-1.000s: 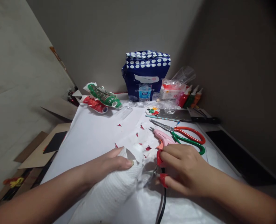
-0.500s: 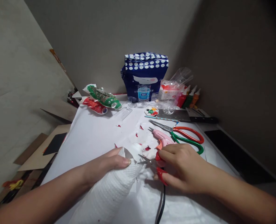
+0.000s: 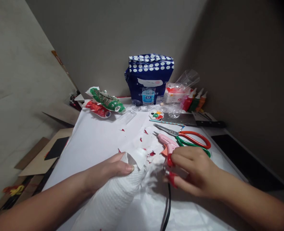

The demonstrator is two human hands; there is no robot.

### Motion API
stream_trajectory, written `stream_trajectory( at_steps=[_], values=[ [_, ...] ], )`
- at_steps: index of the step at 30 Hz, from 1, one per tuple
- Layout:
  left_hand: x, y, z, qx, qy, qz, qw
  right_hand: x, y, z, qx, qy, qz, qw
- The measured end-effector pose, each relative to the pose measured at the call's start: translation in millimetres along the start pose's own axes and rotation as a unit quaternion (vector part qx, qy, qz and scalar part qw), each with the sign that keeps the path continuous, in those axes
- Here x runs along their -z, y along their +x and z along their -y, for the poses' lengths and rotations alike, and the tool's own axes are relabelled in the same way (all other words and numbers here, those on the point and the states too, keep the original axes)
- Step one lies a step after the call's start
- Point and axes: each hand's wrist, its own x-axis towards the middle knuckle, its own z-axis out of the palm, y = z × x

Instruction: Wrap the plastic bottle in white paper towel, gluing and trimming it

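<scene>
My left hand grips a white, ribbed, tube-like roll near its open far end, thumb on top. The roll looks like cloth or paper towel, and its material cannot be told for certain. In my right hand are small red-handled scissors, with fingers through the loops, a short way right of the roll's end. Their blades are blurred and partly hidden. Just beyond them lies a pink glue gun, and past it large scissors with one red and one green handle.
Red scraps lie on the white tabletop. Green and red fish-shaped pieces rest at the back left. Behind stand a blue bag, a cup and paint bottles. A knife and paint palette lie at right.
My right hand has drawn the small scissors to the right, away from the roll's end. My left hand and the roll have hardly moved.
</scene>
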Motion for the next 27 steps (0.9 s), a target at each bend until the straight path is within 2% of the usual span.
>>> stream_trajectory(
  at_steps=[2,4,19,27],
  values=[
    [-1.0,0.4,-0.1,-0.004,-0.011,0.008,1.000,2.5,0.2,-2.3,-0.038,-0.023,0.002,0.999],
    [-1.8,0.7,-0.6,-0.007,-0.012,0.014,1.000,3.8,0.9,-3.7,-0.049,-0.034,0.018,0.998],
    [-1.8,-0.8,-1.8,0.001,-0.018,0.021,1.000,2.3,1.2,2.3,-0.022,-0.050,0.035,0.998],
    [-2.1,0.4,-2.5,-0.002,-0.008,0.027,1.000,1.7,3.2,8.6,-0.039,-0.045,0.046,0.997]
  ],
)
